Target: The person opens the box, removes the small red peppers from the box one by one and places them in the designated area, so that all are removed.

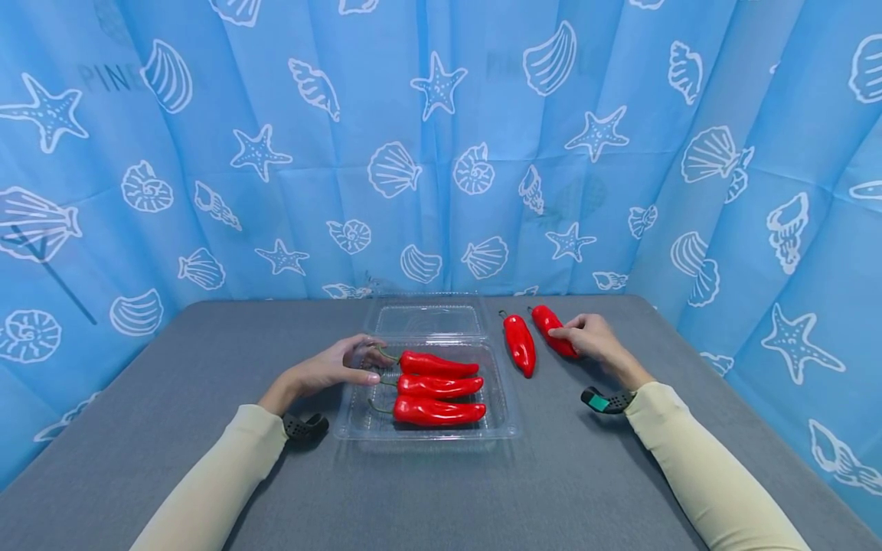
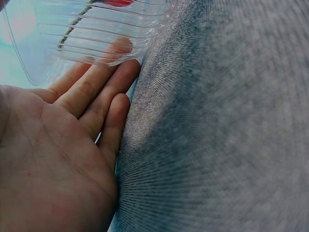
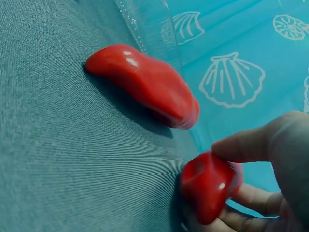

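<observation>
In the head view my right hand (image 1: 594, 337) pinches a long red pepper (image 1: 544, 320) between thumb and fingers at the table's back right. The right wrist view shows the thumb on one side of this pepper (image 3: 207, 186) and fingers on the other. Left of it lies a second red pepper (image 1: 520, 344). Three more red peppers with green stems, the middle one (image 1: 441, 386) among them, lie side by side in a clear plastic clamshell box (image 1: 427, 435). My left hand (image 1: 338, 363) rests at the box's left wall, its fingers (image 2: 91, 87) loosely extended against the plastic.
The box's lid (image 1: 427, 317) is folded back behind it. A grey cloth (image 1: 207, 367) covers the table. A blue curtain (image 1: 441, 153) with white shells and starfish hangs behind and beside the table. Dark bands sit on both wrists.
</observation>
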Tool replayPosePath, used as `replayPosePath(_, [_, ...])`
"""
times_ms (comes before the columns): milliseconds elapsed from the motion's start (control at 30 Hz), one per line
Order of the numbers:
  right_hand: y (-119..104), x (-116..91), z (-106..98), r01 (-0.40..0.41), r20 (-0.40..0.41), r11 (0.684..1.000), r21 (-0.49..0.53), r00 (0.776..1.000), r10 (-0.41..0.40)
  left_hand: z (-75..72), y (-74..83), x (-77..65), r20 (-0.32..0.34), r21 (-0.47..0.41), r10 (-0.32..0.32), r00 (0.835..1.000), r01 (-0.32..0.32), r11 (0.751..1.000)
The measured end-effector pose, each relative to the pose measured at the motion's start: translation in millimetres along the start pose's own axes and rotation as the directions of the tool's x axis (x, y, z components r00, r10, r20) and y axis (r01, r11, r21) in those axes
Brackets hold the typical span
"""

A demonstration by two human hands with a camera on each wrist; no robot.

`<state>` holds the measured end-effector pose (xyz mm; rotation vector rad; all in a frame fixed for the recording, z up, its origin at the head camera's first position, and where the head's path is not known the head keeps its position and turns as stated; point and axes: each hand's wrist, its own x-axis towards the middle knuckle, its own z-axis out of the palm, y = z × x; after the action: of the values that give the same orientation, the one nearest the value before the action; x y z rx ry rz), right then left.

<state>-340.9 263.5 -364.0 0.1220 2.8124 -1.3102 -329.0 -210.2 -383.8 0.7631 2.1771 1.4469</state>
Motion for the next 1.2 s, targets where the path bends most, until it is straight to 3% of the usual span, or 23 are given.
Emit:
replayPosePath(300, [-4,-2,-6,0.009,0.150,1.000,0.000,0.989,-0.009,0.6,-0.9,0.1,-0.005,-0.001,-0.004,1.000,0.004,1.000])
replayPosePath(633, [-8,-6,-13,0.000,0.257,1.000,0.007,0.967,-0.002,0.0,-1.4,0.3,-0.001,-0.003,0.006,1.000,-0.006,1.000])
replayPosePath(833, [-9,-7,-12,-0.007,0.279,1.000,0.012,0.960,0.003,0.5,-0.8,0.5,-0.005,-0.008,0.000,1.000,0.000,1.000])
replayPosePath(1200, [-12,-8,-11,-0.004,0.251,1.000,-0.020,0.968,0.009,0.3,-0.1,0.1,0.003,-0.010,0.003,1.000,-0.003,1.000])
